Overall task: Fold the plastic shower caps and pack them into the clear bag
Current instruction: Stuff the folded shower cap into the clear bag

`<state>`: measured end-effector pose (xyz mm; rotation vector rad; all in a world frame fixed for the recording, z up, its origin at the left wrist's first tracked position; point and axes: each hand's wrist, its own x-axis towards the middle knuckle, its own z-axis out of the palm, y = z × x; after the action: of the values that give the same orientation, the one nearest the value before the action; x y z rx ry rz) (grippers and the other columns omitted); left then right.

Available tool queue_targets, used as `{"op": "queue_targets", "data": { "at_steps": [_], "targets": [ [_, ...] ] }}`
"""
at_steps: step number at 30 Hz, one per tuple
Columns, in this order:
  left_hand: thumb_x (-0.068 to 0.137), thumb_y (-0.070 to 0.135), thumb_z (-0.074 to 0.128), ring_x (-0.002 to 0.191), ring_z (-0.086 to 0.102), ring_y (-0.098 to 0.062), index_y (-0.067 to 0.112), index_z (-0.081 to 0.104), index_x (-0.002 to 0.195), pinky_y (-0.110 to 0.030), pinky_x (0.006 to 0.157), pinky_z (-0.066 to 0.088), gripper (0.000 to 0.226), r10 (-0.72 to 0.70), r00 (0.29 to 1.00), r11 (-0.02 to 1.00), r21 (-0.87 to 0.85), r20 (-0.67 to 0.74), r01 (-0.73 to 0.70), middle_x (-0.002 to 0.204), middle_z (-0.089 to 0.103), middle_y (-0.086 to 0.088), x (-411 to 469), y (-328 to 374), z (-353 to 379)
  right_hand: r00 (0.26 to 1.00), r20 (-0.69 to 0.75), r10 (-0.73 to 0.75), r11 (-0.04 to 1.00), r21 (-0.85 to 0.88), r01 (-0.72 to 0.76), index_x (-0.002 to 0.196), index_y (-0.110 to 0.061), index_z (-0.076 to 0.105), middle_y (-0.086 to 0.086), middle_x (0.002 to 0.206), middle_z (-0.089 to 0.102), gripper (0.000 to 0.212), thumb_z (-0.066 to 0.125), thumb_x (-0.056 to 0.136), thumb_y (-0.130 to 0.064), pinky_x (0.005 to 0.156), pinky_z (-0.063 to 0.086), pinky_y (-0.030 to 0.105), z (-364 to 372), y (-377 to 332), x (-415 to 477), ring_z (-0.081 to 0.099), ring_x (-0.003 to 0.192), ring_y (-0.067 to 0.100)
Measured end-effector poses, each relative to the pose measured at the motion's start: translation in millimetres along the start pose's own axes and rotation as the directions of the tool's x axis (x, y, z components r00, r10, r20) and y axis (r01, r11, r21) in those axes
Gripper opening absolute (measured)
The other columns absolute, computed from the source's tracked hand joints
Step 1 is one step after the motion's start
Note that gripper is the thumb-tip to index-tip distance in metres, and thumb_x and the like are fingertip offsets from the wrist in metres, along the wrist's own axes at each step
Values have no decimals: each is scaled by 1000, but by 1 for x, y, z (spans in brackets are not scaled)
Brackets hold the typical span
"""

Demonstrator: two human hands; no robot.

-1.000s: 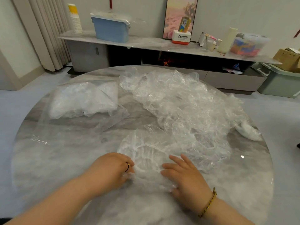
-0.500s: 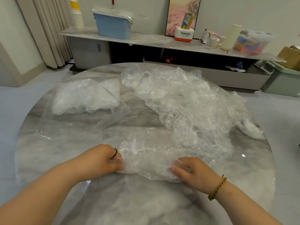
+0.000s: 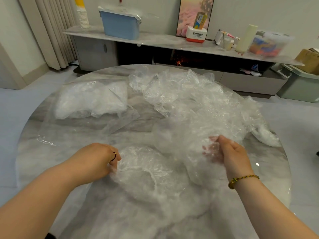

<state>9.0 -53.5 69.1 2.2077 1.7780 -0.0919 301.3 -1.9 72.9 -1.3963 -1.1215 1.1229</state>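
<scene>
Pinching the left edge of a crumpled clear plastic shower cap (image 3: 143,168) at lower centre with the left hand (image 3: 96,161), low over the round grey marble table (image 3: 269,169). Curling the right hand (image 3: 233,157), at centre right, round blurred film, seemingly that cap's other side. Beyond, a heap of loose transparent caps (image 3: 189,104) at upper centre; at upper left, a flat clear plastic bag (image 3: 89,100) holding folded ones.
</scene>
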Motion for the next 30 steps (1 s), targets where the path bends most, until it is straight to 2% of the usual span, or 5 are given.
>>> {"op": "queue_targets", "data": {
  "at_steps": [12, 15, 19, 25, 30],
  "targets": [
    [87, 22, 54, 120, 41, 4, 33, 63, 111, -8, 95, 30, 28, 107, 989, 993, -54, 105, -101, 131, 46, 24, -8, 10, 7, 858, -434, -274, 945, 44, 324, 80, -18, 62, -16, 67, 67, 26, 43, 95, -9, 68, 48, 15, -2, -21, 24, 62, 70, -2],
    [87, 24, 53, 114, 47, 2, 35, 61, 110, -14, 94, 37, 27, 88, 990, 995, -52, 111, -83, 126, 52, 23, -9, 9, 7, 576, -369, -729, 684, -355, 637, 101, 3, 64, -30, 90, 64, 31, 40, 95, -16, 81, 38, 2, -3, -33, 19, 57, 90, -8],
    [87, 24, 53, 112, 48, 3, 39, 60, 104, -13, 92, 38, 24, 52, 988, 997, -67, 147, -42, 122, 53, 23, -11, 12, 7, 375, 266, -888, 157, -591, 791, 111, -5, 57, 9, 113, 59, 27, 38, 96, -16, 97, 36, 22, 13, 4, 18, 49, 106, 22],
    [86, 25, 55, 75, 54, 3, 35, 64, 93, -7, 65, 40, 15, -43, 988, 995, -85, 152, 56, 80, 56, 22, -10, 7, 8, 644, 632, -431, 31, -703, 711, 91, -13, 73, 0, 98, 72, 28, 48, 79, -16, 96, 43, 31, 27, 39, 18, 65, 102, 25],
    [83, 25, 62, 89, 62, -6, 25, 70, 94, -21, 80, 48, 14, -104, 976, 975, -173, 194, 138, 95, 69, 10, -10, -1, 11, 788, 610, -82, 114, -780, 615, 147, -28, 13, -8, 155, 8, 58, 41, 96, -32, 110, -14, 26, 19, 31, 13, -5, 144, 14]
  ]
}}
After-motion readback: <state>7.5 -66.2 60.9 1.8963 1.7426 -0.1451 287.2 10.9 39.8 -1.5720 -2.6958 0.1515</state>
